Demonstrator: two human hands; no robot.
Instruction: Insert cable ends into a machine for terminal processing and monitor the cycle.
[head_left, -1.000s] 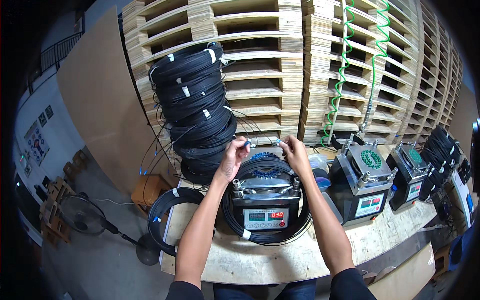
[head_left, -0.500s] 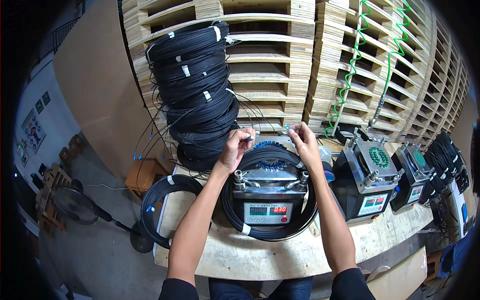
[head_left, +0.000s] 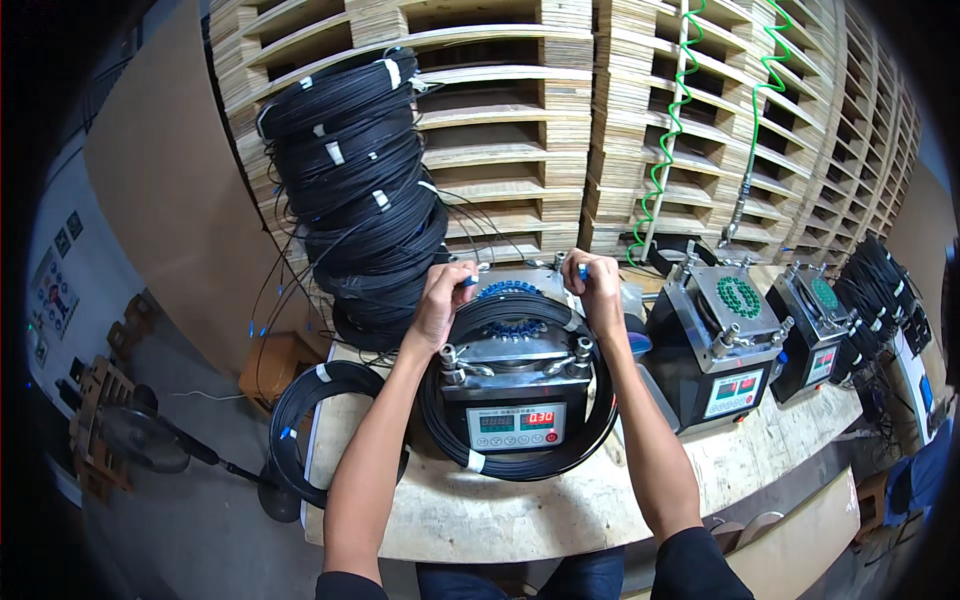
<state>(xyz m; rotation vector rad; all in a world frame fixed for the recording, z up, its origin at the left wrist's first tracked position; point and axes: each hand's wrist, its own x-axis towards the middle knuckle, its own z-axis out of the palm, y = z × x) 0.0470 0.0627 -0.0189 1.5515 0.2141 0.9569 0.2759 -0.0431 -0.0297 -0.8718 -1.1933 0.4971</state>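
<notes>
My left hand [head_left: 437, 306] is closed in a pinch on a small blue cable connector [head_left: 469, 281]. Opposite it, my right hand [head_left: 598, 294] has its fingers curled round another blue connector [head_left: 583, 271]. Both hands are raised above the back corners of a black machine with a metal top [head_left: 515, 376] and a panel with lit red digits. A ring of blue connectors [head_left: 508, 290] sits on that machine, partly hidden behind the cable. Draped over and around the machine is a coil of black cable [head_left: 475, 462] tied with white tape.
At back left rises a tall stack of black cable coils [head_left: 370, 235]. A smaller coil [head_left: 283, 445] lies at the table's left edge. Two similar machines [head_left: 712, 340] with green rings stand to the right. Wooden pallets [head_left: 500, 150] fill the back. Green coiled hoses [head_left: 672, 130] hang there.
The view has shifted, moving the scene slightly left. My right-hand fingers are now curled more tightly around their connector. My left hand still pinches its connector beside the coil.
</notes>
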